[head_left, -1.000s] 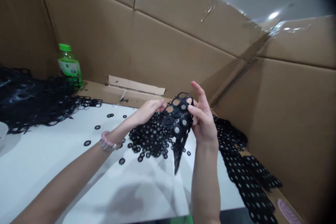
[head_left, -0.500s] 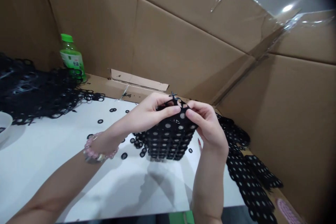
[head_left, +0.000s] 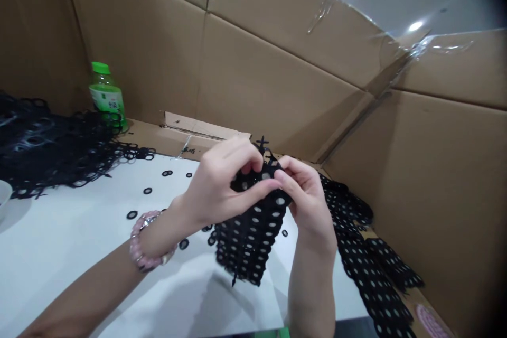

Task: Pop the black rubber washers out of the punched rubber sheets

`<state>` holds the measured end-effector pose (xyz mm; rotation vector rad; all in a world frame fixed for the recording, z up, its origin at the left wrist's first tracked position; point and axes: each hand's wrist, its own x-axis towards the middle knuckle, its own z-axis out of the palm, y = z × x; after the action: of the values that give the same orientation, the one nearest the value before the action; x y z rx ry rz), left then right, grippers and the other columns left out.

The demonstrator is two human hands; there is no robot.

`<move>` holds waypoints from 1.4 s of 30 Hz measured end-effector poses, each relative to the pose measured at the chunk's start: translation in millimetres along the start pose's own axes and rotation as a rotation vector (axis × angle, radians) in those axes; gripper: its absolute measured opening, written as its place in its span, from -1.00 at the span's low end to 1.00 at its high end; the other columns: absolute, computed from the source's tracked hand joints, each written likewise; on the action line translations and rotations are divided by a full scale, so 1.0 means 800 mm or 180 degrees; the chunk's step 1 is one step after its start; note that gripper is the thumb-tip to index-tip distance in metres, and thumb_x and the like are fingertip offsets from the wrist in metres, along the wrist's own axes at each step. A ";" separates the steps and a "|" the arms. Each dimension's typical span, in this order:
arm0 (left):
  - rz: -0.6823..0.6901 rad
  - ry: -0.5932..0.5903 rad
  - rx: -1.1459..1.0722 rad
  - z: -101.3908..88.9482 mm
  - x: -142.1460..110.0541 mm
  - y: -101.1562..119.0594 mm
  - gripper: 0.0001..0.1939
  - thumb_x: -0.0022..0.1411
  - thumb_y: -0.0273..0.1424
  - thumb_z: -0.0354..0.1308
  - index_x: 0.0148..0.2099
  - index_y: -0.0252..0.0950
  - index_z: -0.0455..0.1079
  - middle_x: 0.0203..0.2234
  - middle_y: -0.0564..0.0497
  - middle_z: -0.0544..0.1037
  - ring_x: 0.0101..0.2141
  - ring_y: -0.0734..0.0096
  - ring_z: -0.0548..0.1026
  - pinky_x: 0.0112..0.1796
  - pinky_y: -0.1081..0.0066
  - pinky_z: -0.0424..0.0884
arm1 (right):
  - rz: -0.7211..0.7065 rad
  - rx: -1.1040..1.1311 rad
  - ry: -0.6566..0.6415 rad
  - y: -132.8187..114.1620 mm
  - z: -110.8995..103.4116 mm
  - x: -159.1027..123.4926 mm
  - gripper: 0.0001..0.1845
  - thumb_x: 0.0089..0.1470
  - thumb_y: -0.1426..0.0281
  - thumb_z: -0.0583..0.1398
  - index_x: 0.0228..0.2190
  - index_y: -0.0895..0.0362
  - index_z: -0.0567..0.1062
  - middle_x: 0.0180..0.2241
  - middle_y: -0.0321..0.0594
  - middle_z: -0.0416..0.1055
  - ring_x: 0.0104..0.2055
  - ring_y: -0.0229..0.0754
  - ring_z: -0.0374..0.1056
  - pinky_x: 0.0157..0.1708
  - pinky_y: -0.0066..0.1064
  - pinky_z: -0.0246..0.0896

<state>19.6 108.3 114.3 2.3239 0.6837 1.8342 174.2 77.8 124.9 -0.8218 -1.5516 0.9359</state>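
A black mesh piece with rows of round holes (head_left: 249, 237) hangs from both my hands over the white table (head_left: 95, 227). My left hand (head_left: 225, 185), with a pink bead bracelet (head_left: 142, 245) at the wrist, pinches its top left edge, the thumb laid across toward the other hand. My right hand (head_left: 307, 193) grips the top right corner between thumb and fingers. A few loops and a small cross-shaped end stick up between the hands. The left fingertips are partly hidden behind the mesh.
Small black rings (head_left: 148, 190) lie scattered on the table. At the left is a heap of black looped strips (head_left: 51, 142), beside a green bottle (head_left: 109, 97) and a white bowl (head_left: 5, 193). More holed black pieces (head_left: 364, 264) lie at the right. Cardboard walls (head_left: 273, 84) enclose the table.
My left hand has turned and its fingers have curled more at the top edge. The mesh has swung, its lower end now hanging lower and nearer. The view has tilted slightly.
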 end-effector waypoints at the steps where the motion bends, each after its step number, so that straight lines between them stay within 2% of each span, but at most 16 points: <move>1: -0.0064 -0.0260 -0.0065 0.000 -0.001 0.002 -0.78 0.11 -0.31 0.15 -0.45 -0.29 0.19 -0.58 0.13 0.28 -0.52 0.53 0.26 -0.46 0.49 0.24 | -0.0053 -0.0089 -0.0017 0.000 0.001 0.000 -0.88 0.04 0.37 0.18 -0.51 0.11 0.40 -0.58 -0.38 0.19 -0.55 -0.36 0.09 -0.56 -0.54 0.03; 3: -0.0311 -0.0665 -0.0208 0.000 -0.001 0.006 -0.80 0.18 -0.32 0.07 -0.43 -0.30 0.18 -0.58 0.13 0.27 -0.55 0.56 0.24 -0.49 0.51 0.22 | -0.0130 -0.0216 -0.0051 0.000 0.002 0.001 -0.90 0.06 0.38 0.16 -0.48 0.10 0.42 -0.54 -0.36 0.23 -0.49 -0.33 0.15 -0.48 -0.51 0.09; 6: -0.0530 -0.0867 -0.0366 0.001 0.000 0.003 -0.88 0.24 -0.41 -0.04 -0.36 -0.31 0.22 -0.53 0.10 0.34 -0.51 0.55 0.29 -0.45 0.51 0.24 | -0.0088 -0.0210 -0.0072 0.001 0.001 0.001 -0.90 0.07 0.38 0.14 -0.46 0.09 0.43 -0.52 -0.34 0.26 -0.45 -0.31 0.18 -0.43 -0.48 0.13; 9: -0.0821 -0.0813 -0.0832 0.001 0.002 -0.013 -0.87 0.23 -0.52 -0.11 -0.34 -0.30 0.22 -0.52 0.10 0.36 -0.51 0.57 0.34 -0.45 0.52 0.28 | 0.0005 0.0028 0.0054 -0.001 -0.002 -0.004 -0.87 0.10 0.35 0.09 -0.40 0.05 0.44 -0.47 -0.32 0.31 -0.42 -0.26 0.24 -0.41 -0.45 0.18; 13: -0.1264 -0.0440 -0.1342 -0.003 0.006 -0.031 -0.86 0.20 -0.53 -0.13 -0.41 -0.29 0.16 -0.59 0.13 0.28 -0.57 0.58 0.31 -0.53 0.54 0.26 | -0.0040 0.0152 0.0455 -0.004 -0.007 -0.008 -0.80 0.12 0.34 0.03 -0.28 0.01 0.45 -0.33 -0.28 0.38 -0.30 -0.20 0.29 -0.29 -0.39 0.23; 15: -0.1158 -0.0262 -0.1128 -0.007 0.006 -0.026 -0.85 0.21 -0.49 -0.14 -0.41 -0.28 0.17 -0.60 0.13 0.26 -0.59 0.58 0.27 -0.55 0.53 0.22 | 0.0005 0.0134 0.0503 -0.004 -0.008 -0.006 -0.83 0.12 0.35 0.05 -0.33 0.02 0.44 -0.38 -0.30 0.36 -0.33 -0.23 0.29 -0.31 -0.42 0.23; 17: -0.0795 -0.0234 -0.0722 -0.008 0.004 -0.014 -0.86 0.19 -0.43 -0.09 -0.43 -0.28 0.17 -0.62 0.13 0.24 -0.60 0.56 0.21 -0.55 0.51 0.19 | 0.0104 0.0085 0.0380 -0.004 -0.008 -0.004 -0.87 0.12 0.35 0.07 -0.39 0.03 0.42 -0.46 -0.34 0.32 -0.40 -0.27 0.26 -0.39 -0.46 0.21; 21: -0.0192 -0.0717 -0.0065 -0.002 -0.001 0.004 -0.77 0.11 -0.30 0.07 -0.47 -0.27 0.12 -0.62 0.14 0.23 -0.59 0.54 0.18 -0.53 0.49 0.14 | 0.0141 -0.0091 -0.0106 -0.006 -0.004 -0.002 -0.86 0.12 0.33 0.09 -0.42 0.06 0.42 -0.47 -0.33 0.31 -0.41 -0.28 0.25 -0.35 -0.45 0.22; 24: -0.0323 -0.1015 -0.0073 0.005 -0.001 0.002 -0.78 0.23 -0.31 -0.06 -0.44 -0.28 0.15 -0.60 0.12 0.28 -0.57 0.53 0.22 -0.50 0.49 0.15 | 0.0129 -0.0064 -0.0329 -0.005 -0.003 -0.002 -0.88 0.07 0.31 0.14 -0.32 0.04 0.44 -0.36 -0.27 0.37 -0.29 -0.23 0.30 -0.26 -0.39 0.25; 28: -0.0757 -0.0734 -0.0199 0.004 0.004 -0.004 -0.78 0.28 -0.35 -0.12 -0.39 -0.30 0.21 -0.56 0.11 0.32 -0.52 0.52 0.26 -0.46 0.49 0.17 | 0.0016 0.0078 -0.0226 0.005 -0.004 0.002 -0.53 -0.18 0.40 0.33 -0.16 -0.04 0.40 -0.22 -0.28 0.37 -0.16 -0.21 0.30 -0.23 -0.42 0.28; 31: -0.0881 -0.0535 -0.0235 0.002 0.006 -0.006 -0.76 0.29 -0.36 -0.12 -0.44 -0.30 0.17 -0.59 0.13 0.28 -0.54 0.54 0.23 -0.48 0.50 0.16 | 0.0036 0.0130 -0.0224 0.014 -0.002 0.009 -0.70 -0.13 0.40 0.30 -0.26 0.01 0.46 -0.28 -0.30 0.40 -0.26 -0.27 0.32 -0.25 -0.44 0.28; 33: -0.0898 -0.0441 -0.0245 0.003 0.007 -0.010 -0.73 0.29 -0.35 -0.13 -0.47 -0.29 0.12 -0.61 0.14 0.23 -0.56 0.54 0.20 -0.50 0.49 0.14 | 0.0200 0.0088 -0.0535 0.019 0.000 0.014 -0.86 -0.08 0.36 0.27 -0.37 0.07 0.49 -0.39 -0.31 0.41 -0.35 -0.29 0.32 -0.31 -0.43 0.27; 35: -0.1002 -0.0422 -0.0355 0.002 0.009 -0.021 -0.71 0.29 -0.32 -0.15 -0.49 -0.28 0.09 -0.62 0.13 0.20 -0.57 0.54 0.18 -0.53 0.49 0.13 | 0.0285 0.0009 -0.0743 0.020 -0.001 0.015 -0.91 -0.05 0.34 0.24 -0.43 0.10 0.49 -0.47 -0.31 0.40 -0.41 -0.28 0.30 -0.37 -0.43 0.23; 37: -0.1200 -0.0449 -0.0570 -0.003 0.013 -0.040 -0.68 0.30 -0.27 -0.18 -0.49 -0.26 0.06 -0.63 0.13 0.17 -0.60 0.53 0.17 -0.57 0.49 0.12 | 0.0206 -0.0017 -0.0622 0.016 -0.006 0.012 -0.91 -0.03 0.34 0.22 -0.48 0.10 0.48 -0.50 -0.32 0.37 -0.44 -0.28 0.27 -0.40 -0.43 0.19; 39: -0.1405 -0.0396 -0.0549 -0.013 0.017 -0.064 -0.66 0.31 -0.24 -0.24 -0.50 -0.25 0.02 -0.64 0.13 0.13 -0.63 0.54 0.15 -0.61 0.50 0.09 | 0.0109 0.0030 -0.0283 0.007 -0.016 0.007 -0.90 -0.02 0.34 0.19 -0.50 0.08 0.47 -0.49 -0.32 0.36 -0.44 -0.27 0.25 -0.41 -0.42 0.17; 42: -0.1556 -0.0369 0.0189 -0.022 0.017 -0.101 -0.67 0.30 -0.26 -0.25 -0.50 -0.25 0.02 -0.64 0.12 0.16 -0.62 0.54 0.16 -0.60 0.50 0.09 | 0.0070 0.0043 0.0349 -0.005 -0.033 -0.003 -0.90 -0.03 0.33 0.16 -0.51 0.06 0.44 -0.52 -0.32 0.30 -0.49 -0.25 0.21 -0.50 -0.44 0.13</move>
<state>-17.4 182.4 103.3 2.0313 1.1746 1.4670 200.2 77.7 130.2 -0.8681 -1.4427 0.9016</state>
